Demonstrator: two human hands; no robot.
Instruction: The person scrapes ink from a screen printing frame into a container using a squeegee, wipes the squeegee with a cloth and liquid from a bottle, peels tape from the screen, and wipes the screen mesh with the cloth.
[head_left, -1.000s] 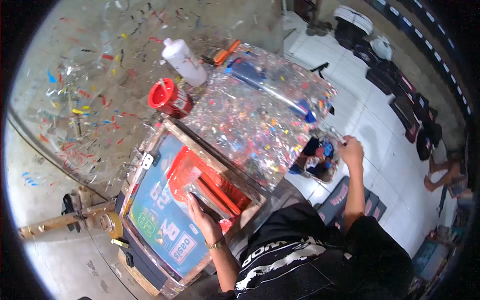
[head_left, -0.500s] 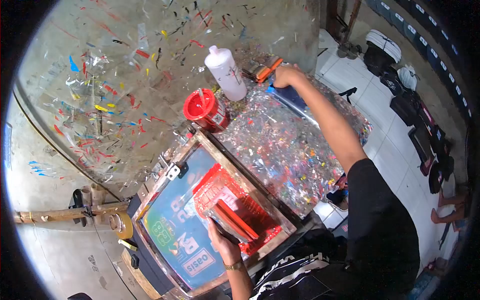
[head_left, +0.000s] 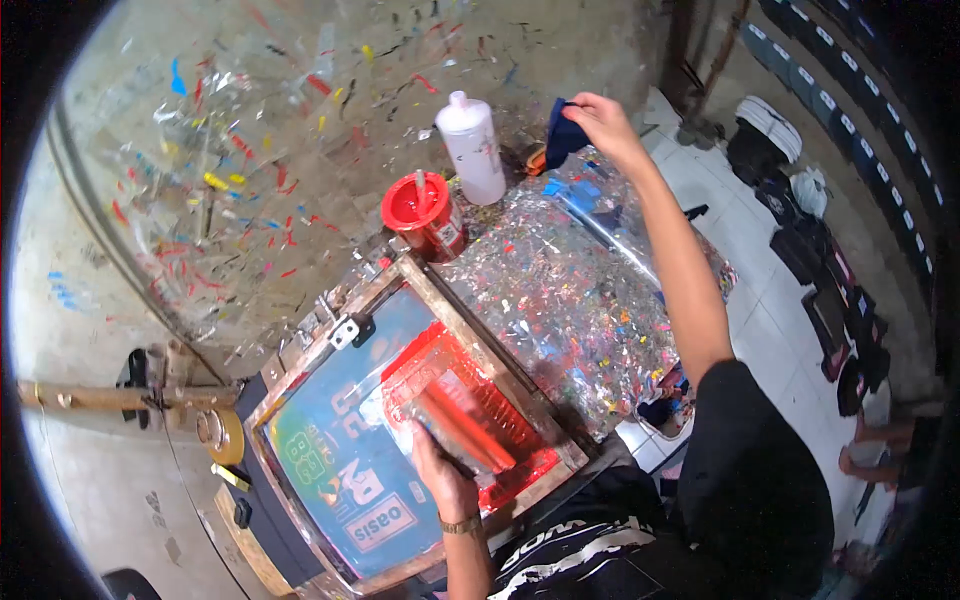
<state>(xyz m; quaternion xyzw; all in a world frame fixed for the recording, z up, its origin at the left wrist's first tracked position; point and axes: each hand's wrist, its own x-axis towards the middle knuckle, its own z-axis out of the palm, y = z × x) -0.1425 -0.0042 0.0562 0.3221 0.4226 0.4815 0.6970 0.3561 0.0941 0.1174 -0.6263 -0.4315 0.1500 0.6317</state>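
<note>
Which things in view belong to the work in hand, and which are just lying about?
In use, it seems:
- squeegee, in the left hand
- dark blue cloth, in the right hand
- framed screen with red ink
- red tub, likely

Apparently lying about:
- tape roll
- white bag on the floor

I've got on a loose black T-shirt (head_left: 640,500) of plain, matt-looking cloth. Its wide short sleeve (head_left: 755,440) on my right ends around the elbow, leaving the forearm bare. Across the front runs bold white lettering (head_left: 575,530), partly lost in the folds, with a rough white brushstroke shape (head_left: 560,565) under it. A gold-toned metal wristband (head_left: 461,525) circles the wrist of my left hand (head_left: 441,478); my right hand (head_left: 610,130) and its wrist are bare.
</note>
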